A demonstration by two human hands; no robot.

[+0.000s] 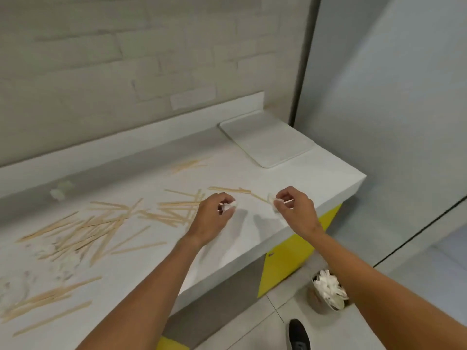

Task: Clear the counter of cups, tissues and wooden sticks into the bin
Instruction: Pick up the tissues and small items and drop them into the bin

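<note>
Many wooden sticks (96,231) lie scattered over the white counter (252,238), thickest at the left. My left hand (212,218) hovers above the counter's middle and pinches a small crumpled white tissue (228,205). My right hand (294,208) is near the counter's right front edge; it pinches another white tissue (274,202) together with a thin stick. A few sticks (230,190) lie just behind both hands. A crumpled tissue (59,192) sits by the back ledge at the left. The bin (328,291) stands on the floor below the counter's right end, with white tissues inside.
A white tray (265,140) lies flat at the counter's far right corner. Small crumbs and scraps (63,263) dot the counter at the left. A white brick wall rises behind; a grey panel stands at the right. A dark shoe (299,334) is on the tiled floor.
</note>
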